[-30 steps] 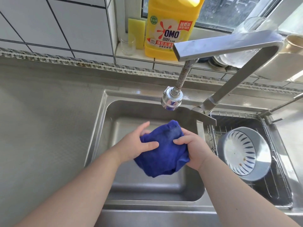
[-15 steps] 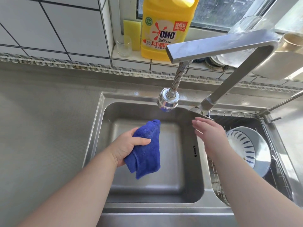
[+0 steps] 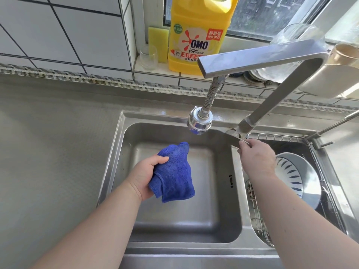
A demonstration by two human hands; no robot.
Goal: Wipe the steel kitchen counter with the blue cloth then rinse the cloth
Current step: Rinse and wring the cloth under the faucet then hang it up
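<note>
Two bare hands work mid-frame over the brushed-steel sink (image 3: 116, 152). My left hand (image 3: 144, 176) curls round the blue cloth (image 3: 174, 175), a fuzzy, bunched terry wad hanging over the square left basin, below the round chrome spray head (image 3: 199, 123). My right hand (image 3: 256, 158) pinches the flat steel faucet lever (image 3: 232, 139) at centre right.
</note>
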